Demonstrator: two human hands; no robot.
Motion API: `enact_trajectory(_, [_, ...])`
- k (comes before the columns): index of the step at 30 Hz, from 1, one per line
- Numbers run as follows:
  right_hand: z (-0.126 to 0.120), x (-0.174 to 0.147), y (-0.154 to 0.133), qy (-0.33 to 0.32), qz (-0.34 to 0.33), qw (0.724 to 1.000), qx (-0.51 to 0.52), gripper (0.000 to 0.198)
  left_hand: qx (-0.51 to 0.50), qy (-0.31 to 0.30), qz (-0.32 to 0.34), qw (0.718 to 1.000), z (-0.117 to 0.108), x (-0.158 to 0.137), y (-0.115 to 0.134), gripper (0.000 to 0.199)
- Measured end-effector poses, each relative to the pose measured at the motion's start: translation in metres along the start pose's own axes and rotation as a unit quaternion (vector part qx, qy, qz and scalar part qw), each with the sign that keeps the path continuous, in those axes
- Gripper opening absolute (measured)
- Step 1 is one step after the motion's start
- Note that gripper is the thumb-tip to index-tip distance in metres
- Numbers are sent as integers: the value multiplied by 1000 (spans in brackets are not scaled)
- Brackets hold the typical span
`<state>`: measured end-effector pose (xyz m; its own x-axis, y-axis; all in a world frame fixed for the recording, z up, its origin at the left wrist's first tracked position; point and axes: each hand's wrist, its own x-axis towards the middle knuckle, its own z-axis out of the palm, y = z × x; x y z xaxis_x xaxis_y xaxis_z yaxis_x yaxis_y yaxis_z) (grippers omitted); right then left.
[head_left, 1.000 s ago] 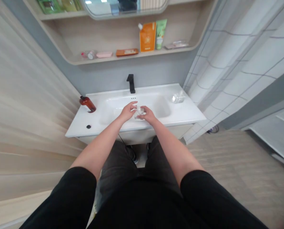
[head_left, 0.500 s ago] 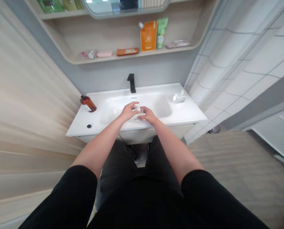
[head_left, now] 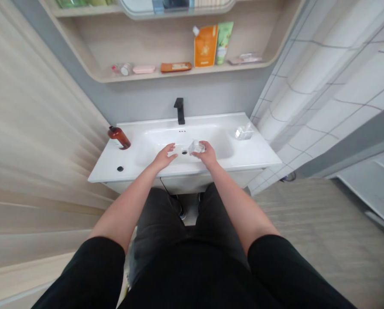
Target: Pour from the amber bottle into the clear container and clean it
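Observation:
My right hand grips a small clear, faceted container over the white sink basin. It looks like a transparent cup or box; I cannot make out its exact kind. My left hand is held above the basin's left half, fingers apart, with nothing in it. A gap lies between the left fingers and the container. Between the hands the dark drain hole shows. Behind them stands the black faucet.
An amber bottle rests at the counter's left, near a small black round piece. Another clear container sits at the right. Above, the shelf holds an orange pouch, a green tube and several small items.
My left hand has let go of the clear container and moved left, its fingers opening. My right hand has shifted slightly right and tilted the container. The view has moved a little.

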<state>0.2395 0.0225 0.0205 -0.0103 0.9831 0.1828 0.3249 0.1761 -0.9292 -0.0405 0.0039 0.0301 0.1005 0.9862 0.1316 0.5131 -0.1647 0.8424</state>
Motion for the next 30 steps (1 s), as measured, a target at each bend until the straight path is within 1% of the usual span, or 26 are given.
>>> enact_trajectory(2, [-17,-3,7,77,14,995,-65,77,114,17,-33,993,-12,-14,-15,54])
enact_trajectory(4, [-45,-7,18,112,20,990,-87,74,174,7,-49,984,-21,-24,-23,39])
enact_trajectory(6, [-82,-11,32,178,47,978,-99,72,186,-13,-50,981,-23,-28,-24,32])
enact_trajectory(7, [-103,-13,39,223,69,966,-110,73,188,-20,-47,981,-23,-29,-23,31])
enact_trajectory(9, [-142,-17,52,273,98,944,-157,74,195,-27,-50,979,-22,-28,-20,31])
enact_trajectory(11, [-175,-22,59,302,127,924,-197,75,201,-26,-63,977,-20,-26,-19,31])
enact_trajectory(13, [-200,-25,59,313,143,912,-221,75,199,-25,-71,977,-20,-25,-20,30])
enact_trajectory(15, [-216,-28,55,299,142,913,-238,75,193,-25,-70,978,-20,-24,-23,28])
enact_trajectory(17, [-224,-32,47,277,122,914,-269,75,184,-22,-63,981,-21,-23,-27,27])
enact_trajectory(18, [-225,-35,43,274,103,910,-294,76,177,-21,-60,982,-21,-23,-29,27])
enact_trajectory(20, [-220,-45,35,295,42,886,-355,80,162,-17,-52,985,-20,-22,-31,25])
enact_trajectory(22, [-203,-57,28,317,-34,860,-398,75,150,-10,-47,988,-20,-21,-33,23])
enact_trajectory(23, [-190,-63,25,308,-67,859,-403,66,144,-7,-47,988,-20,-20,-33,22])
enact_trajectory(24, [-174,-67,21,274,-87,871,-400,53,138,-5,-49,989,-20,-20,-33,21])
enact_trajectory(25, [-155,-70,17,205,-100,893,-388,40,132,-3,-54,990,-20,-20,-33,21])
enact_trajectory(26, [-135,-71,12,110,-111,916,-370,32,127,-2,-59,990,-20,-20,-32,20])
enact_trajectory(27, [-113,-69,7,15,-121,927,-355,27,122,0,-62,991,-21,-20,-31,19])
enact_trajectory(28, [-92,-66,1,-52,-124,929,-346,23,119,2,-65,991,-21,-21,-30,19])
enact_trajectory(29, [-72,-59,-6,-92,-122,928,-339,21,117,4,-66,991,-22,-21,-29,18])
enact_trajectory(30, [-53,-52,-12,-111,-117,930,-332,21,115,7,-67,991,-22,-22,-28,17])
